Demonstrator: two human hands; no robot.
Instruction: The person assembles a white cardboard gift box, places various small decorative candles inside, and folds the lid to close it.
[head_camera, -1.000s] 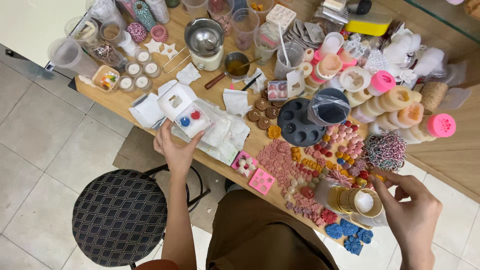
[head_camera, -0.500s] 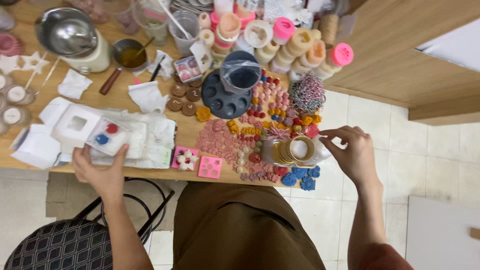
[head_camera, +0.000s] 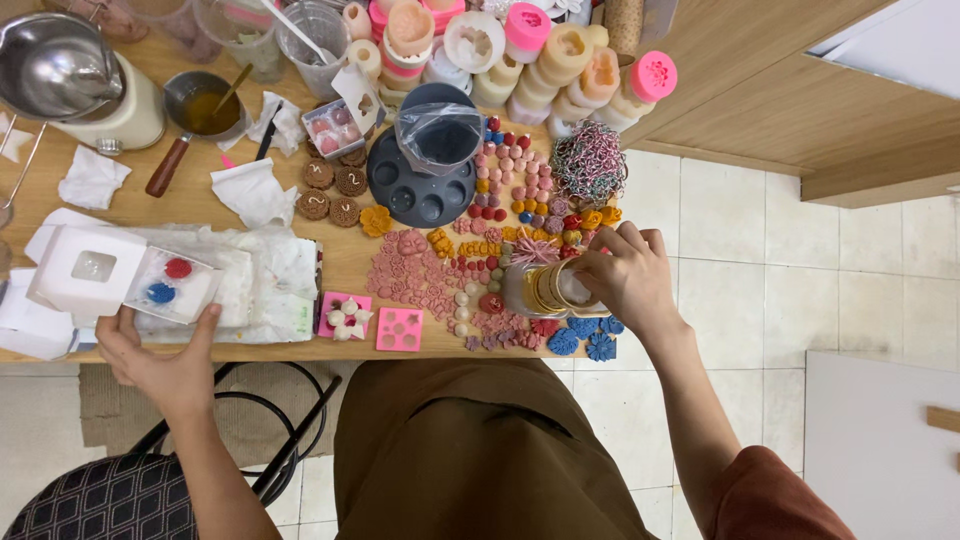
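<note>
Fingers (head_camera: 615, 250) of our right hand (head_camera: 630, 280) clasp the gold-banded jar (head_camera: 545, 290) among pink moulded pieces at the desk (head_camera: 200, 205) edge, while our left hand (head_camera: 165, 355) grips the white window box (head_camera: 120, 280), two pieces inside, many more unpacked.

A light wooden surface (head_camera: 200, 205) is filling the upper left of the view, its front edge running above pale square floor tiles (head_camera: 740, 250) with thin dark grout lines. Wooden panelling (head_camera: 760, 90) is slanting across the upper right corner. A stool with a dark dotted seat (head_camera: 90, 505) and black metal legs is standing at the lower left, partly on a brownish mat (head_camera: 110, 405). Even, soft light is falling over everything.
</note>
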